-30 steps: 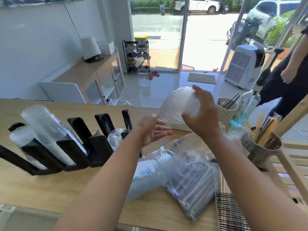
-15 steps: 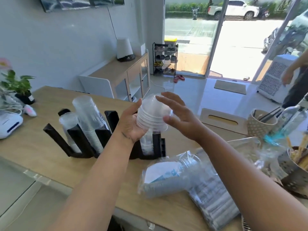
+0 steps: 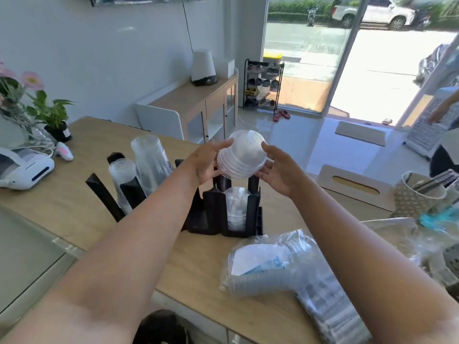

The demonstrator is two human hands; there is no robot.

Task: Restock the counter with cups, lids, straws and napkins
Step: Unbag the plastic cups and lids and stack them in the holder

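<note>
Clear plastic fills the space between both hands: a stack of clear plastic dome lids [image 3: 242, 157] is held in the air above the right end of a black slotted plastic rack [image 3: 216, 214]. The stack is tilted, with its domes facing up and away and its rims towards the near side.

The left hand [image 3: 205, 165] cups the stack's left side, its fingers curved round the far edge and its thumb underneath. The right hand [image 3: 279, 172] meets the stack's right side with its fingers spread and almost straight, the tips touching the domes.

Just below the held stack, the rack's rightmost slot holds a short column of similar clear lids [image 3: 236, 207]. Further left in the rack lean two stacks of clear plastic cups: a tall stack of cups [image 3: 150, 162] and, to its left, a shorter stack of cups [image 3: 123, 180]. The rack stands on a light wooden counter [image 3: 74, 189].

On the near right of the counter lies a crumpled clear plastic bag with a white and blue label [image 3: 263, 266]. It holds nested clear pieces, though I cannot tell whether these are cups or lids. Touching its near right side is a clear bag of wrapped straws [image 3: 330, 309].

Further right stand a pale wooden box with a slot in its top [image 3: 352, 187] and a woven holder [image 3: 414, 199]. At the left end of the counter sit a white machine [image 3: 22, 167] and a small potted green plant [image 3: 53, 117].
</note>
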